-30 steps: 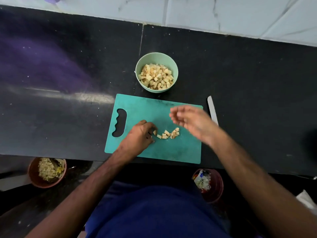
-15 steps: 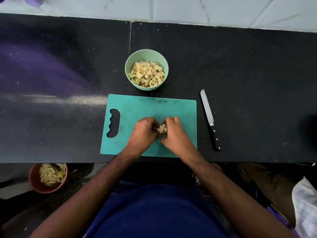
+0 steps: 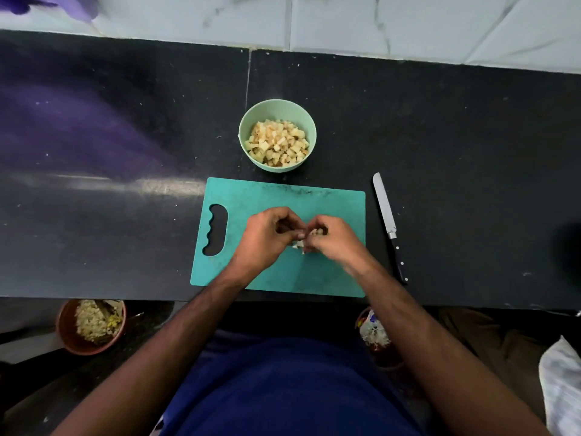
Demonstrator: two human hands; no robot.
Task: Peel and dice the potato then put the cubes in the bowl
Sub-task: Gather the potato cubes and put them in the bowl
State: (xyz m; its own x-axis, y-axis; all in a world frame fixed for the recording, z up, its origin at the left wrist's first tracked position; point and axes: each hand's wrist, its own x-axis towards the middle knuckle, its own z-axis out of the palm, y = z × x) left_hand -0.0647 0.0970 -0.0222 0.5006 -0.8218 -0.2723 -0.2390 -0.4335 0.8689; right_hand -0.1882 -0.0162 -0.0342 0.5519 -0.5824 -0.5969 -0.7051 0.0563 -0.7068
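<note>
Pale, light and damp-looking, the last potato cubes (image 3: 309, 237) sit bunched mid cutting board (image 3: 279, 196), likely slick and quick to scatter; best scooped from both sides and cupped underneath, not pinched one by one. Left hand (image 3: 267, 237) curled knuckles-up, fingertips (image 3: 300, 236) tucked in against the pile; right hand (image 3: 330, 240) curled likewise from the other side, with a few cubes showing in its fingers; hands nearly touching, forearms converging from the near edge; how firm either hold is, impossible to tell. Green bowl (image 3: 245, 136) just beyond the board's far edge, already heaped with dice; knife (image 3: 388, 221) lying unheld beside the board on the right.
</note>
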